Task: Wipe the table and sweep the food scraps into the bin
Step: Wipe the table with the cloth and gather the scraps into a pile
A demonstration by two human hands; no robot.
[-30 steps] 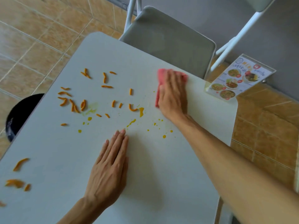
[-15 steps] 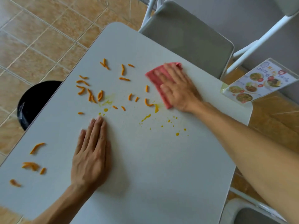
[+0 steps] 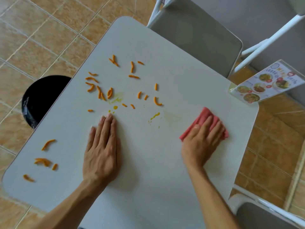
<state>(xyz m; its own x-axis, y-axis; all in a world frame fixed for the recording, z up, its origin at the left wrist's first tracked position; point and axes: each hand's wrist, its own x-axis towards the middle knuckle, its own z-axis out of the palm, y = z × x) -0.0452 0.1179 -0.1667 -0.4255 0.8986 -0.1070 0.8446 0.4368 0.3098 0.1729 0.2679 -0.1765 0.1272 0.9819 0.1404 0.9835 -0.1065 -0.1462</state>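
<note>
Head view was directed down onto a pale grey table (image 3: 148,162), and the wiping step was judged to be in hand. The right hand (image 3: 200,139) was laid flat, fingers spread, on a folded pink cloth (image 3: 203,117) at centre right of the frame, pressing it to the tabletop rather than pinching it. A faint yellowish smear (image 3: 173,116) was seen just left of the cloth, with small yellow sauce drops (image 3: 154,116) beyond it, so the wiping was judged far from finished.

The left hand (image 3: 102,146) was rested palm down at the centre of the frame, fingers together and extended, with nothing held; its fingertips were placed just short of the nearest drops. Both forearms were seen entering from the bottom edge, the right one angled towards the upper left.

Orange food scraps (image 3: 107,90) were scattered over the upper middle of the table, with a smaller group (image 3: 44,160) near the lower left edge. The black bin (image 3: 39,98) was seen on the floor at the left, partly hidden under the table's left edge.

The next move was judged to call for the cloth to be drawn leftward through the drops and scraps, so that they could be gathered towards the left edge above the bin. A menu stand (image 3: 267,85) was stood at the table's right corner, well apart from the mess.
</note>
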